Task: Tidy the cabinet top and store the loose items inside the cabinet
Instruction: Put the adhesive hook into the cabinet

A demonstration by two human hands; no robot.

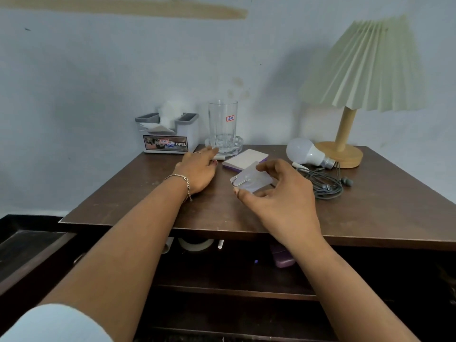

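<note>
My right hand curls over a clear adhesive hook plate on the brown cabinet top, thumb at its near edge and forefinger on its far edge. My left hand reaches toward the back, its fingertips apart around a small white object lying beside a glass dish. A purple-edged note pad, a white light bulb and tangled grey earphones lie loose on the top. Below, the cabinet stands open, with a tape roll and a purple item on its shelf.
A tall clear tumbler stands in the glass dish. A grey organiser box sits at the back left against the wall. A pleated lamp stands at the back right. The open cabinet door juts out at lower left.
</note>
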